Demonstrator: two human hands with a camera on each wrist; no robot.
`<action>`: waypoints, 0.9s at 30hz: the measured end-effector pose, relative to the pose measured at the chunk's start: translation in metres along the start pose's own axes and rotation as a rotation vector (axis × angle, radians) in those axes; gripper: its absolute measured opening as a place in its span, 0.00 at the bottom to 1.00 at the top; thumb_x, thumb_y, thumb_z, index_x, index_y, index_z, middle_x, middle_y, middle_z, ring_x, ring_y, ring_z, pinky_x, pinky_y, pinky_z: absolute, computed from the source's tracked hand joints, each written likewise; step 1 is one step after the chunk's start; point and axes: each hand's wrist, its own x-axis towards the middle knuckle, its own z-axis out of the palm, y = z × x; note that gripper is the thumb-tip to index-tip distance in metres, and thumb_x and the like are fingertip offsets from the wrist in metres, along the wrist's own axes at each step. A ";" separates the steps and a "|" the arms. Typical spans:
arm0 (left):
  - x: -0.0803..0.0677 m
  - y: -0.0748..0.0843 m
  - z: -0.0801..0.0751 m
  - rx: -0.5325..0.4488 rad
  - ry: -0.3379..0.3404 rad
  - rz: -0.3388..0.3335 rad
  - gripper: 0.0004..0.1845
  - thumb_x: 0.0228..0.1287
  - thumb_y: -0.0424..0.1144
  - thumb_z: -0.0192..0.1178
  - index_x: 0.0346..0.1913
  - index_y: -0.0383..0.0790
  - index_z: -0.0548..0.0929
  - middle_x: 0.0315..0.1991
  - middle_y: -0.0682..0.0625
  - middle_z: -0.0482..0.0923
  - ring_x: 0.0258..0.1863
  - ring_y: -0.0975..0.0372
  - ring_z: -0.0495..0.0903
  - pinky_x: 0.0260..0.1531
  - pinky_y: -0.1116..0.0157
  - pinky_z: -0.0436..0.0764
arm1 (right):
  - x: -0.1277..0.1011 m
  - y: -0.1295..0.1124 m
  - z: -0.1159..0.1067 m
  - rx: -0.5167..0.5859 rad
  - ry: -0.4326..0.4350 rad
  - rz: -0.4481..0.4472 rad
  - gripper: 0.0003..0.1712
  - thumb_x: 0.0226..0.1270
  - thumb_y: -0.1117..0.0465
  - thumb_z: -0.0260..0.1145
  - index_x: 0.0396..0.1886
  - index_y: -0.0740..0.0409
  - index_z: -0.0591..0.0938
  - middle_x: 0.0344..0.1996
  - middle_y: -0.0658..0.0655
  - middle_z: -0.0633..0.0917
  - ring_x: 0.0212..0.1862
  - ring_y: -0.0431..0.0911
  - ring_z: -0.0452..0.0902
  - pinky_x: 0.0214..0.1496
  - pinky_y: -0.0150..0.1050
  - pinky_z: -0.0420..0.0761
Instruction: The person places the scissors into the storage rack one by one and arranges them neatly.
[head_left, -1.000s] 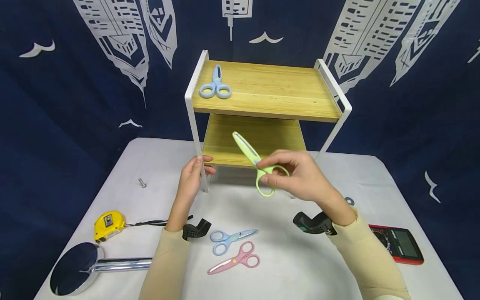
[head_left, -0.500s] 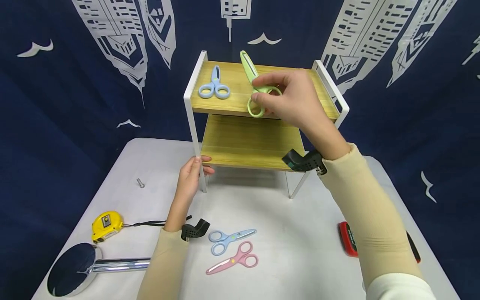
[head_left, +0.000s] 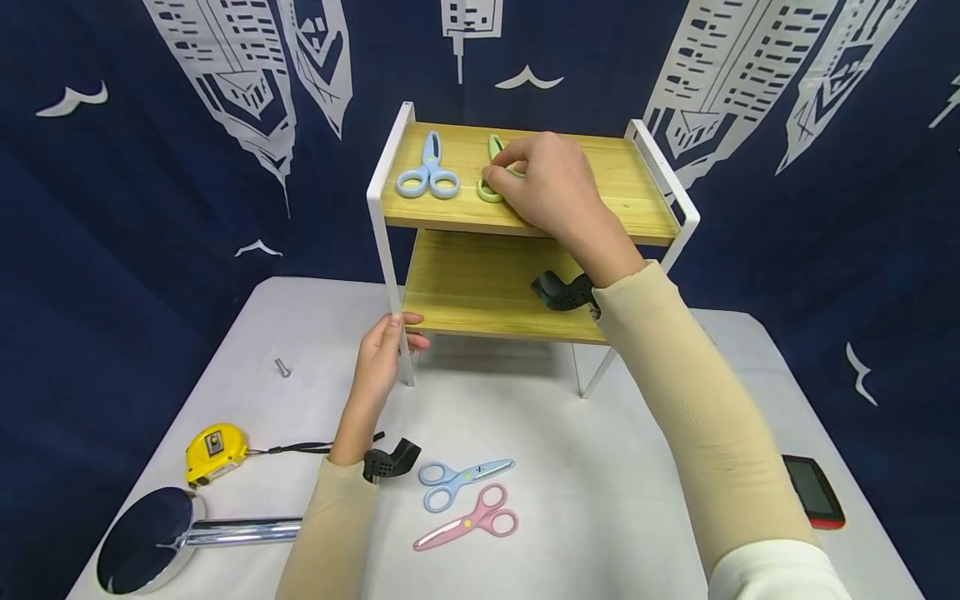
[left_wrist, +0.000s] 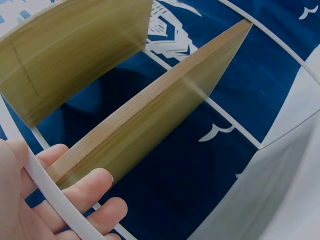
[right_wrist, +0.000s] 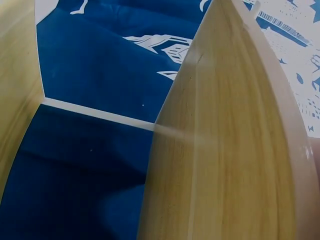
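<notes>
On the upper board of a two-tier shelf (head_left: pixel 570 179), my right hand (head_left: pixel 546 179) pinches light green scissors (head_left: pixel 495 146) by the handles, partly covering them. They lie close over the wood, blades pointing to the back. Blue scissors (head_left: pixel 431 167) rest to their left on the same board, also pointing back. My left hand (head_left: pixel 377 357) grips the shelf's white front-left leg (head_left: pixel 406 362) at lower-board height. In the left wrist view its fingers (left_wrist: pixel 95 186) curl behind that leg. The right wrist view mainly shows the upper board's underside (right_wrist: pixel 220 140).
Blue scissors (head_left: pixel 465 477) and pink scissors (head_left: pixel 472 518) lie on the white table in front. To the left are a yellow tape measure (head_left: pixel 215 454), a bolt (head_left: pixel 282 367) and a round chrome object with a handle (head_left: pixel 243 531). A red-black multimeter (head_left: pixel 813 492) is partly behind the right sleeve.
My right hand has raised the green scissors from in front of the lower board, then brought them left and down onto the upper board. The left hand stays on the leg.
</notes>
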 end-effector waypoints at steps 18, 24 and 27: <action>-0.001 0.002 0.000 0.004 0.005 0.000 0.24 0.85 0.45 0.39 0.54 0.29 0.80 0.25 0.63 0.84 0.33 0.70 0.84 0.43 0.69 0.79 | -0.002 0.002 0.000 0.031 -0.019 -0.075 0.17 0.74 0.51 0.61 0.52 0.51 0.90 0.53 0.55 0.89 0.59 0.49 0.80 0.60 0.45 0.76; -0.002 0.003 0.000 0.006 0.002 -0.004 0.24 0.85 0.46 0.39 0.54 0.30 0.80 0.24 0.65 0.84 0.33 0.70 0.84 0.43 0.69 0.79 | -0.004 0.002 0.000 0.031 -0.019 -0.084 0.18 0.75 0.51 0.61 0.53 0.52 0.89 0.53 0.56 0.89 0.58 0.49 0.80 0.58 0.45 0.76; -0.002 0.003 0.001 0.007 0.000 -0.004 0.24 0.85 0.46 0.39 0.55 0.30 0.80 0.24 0.65 0.84 0.33 0.70 0.84 0.43 0.69 0.79 | -0.006 0.002 0.000 0.035 -0.010 -0.064 0.19 0.75 0.49 0.60 0.56 0.51 0.88 0.54 0.57 0.88 0.57 0.50 0.79 0.57 0.45 0.75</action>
